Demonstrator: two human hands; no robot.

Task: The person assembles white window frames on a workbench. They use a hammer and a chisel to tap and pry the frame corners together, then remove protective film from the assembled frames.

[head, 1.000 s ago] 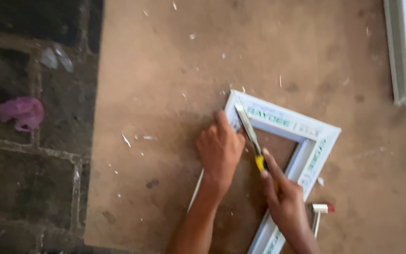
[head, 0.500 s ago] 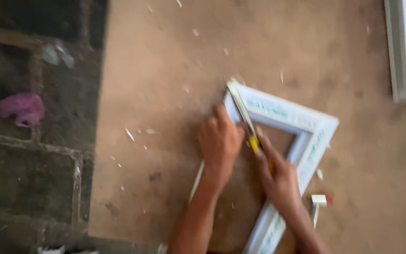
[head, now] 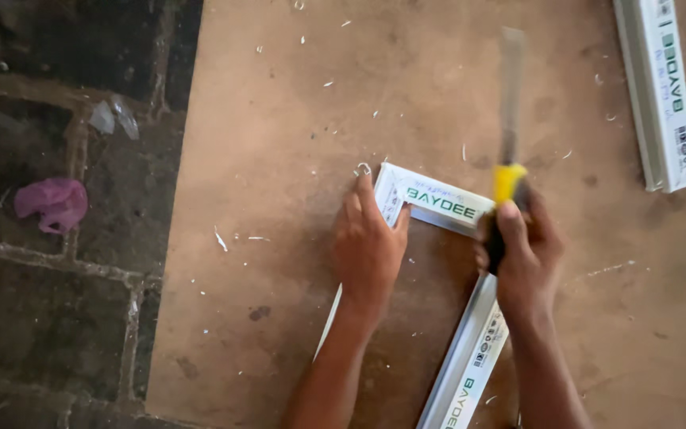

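Frame [head: 438, 208], white, lies on brown board [head: 279, 159]. Left hand [head: 368, 250] flat, fingers spread, pressing its corner. Right hand [head: 522, 254] fisted round chisel [head: 508, 151], blade upright above frame.

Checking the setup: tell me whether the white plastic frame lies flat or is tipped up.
Flat. The white plastic frame lies on the brown board, the left hand pressing its corner.
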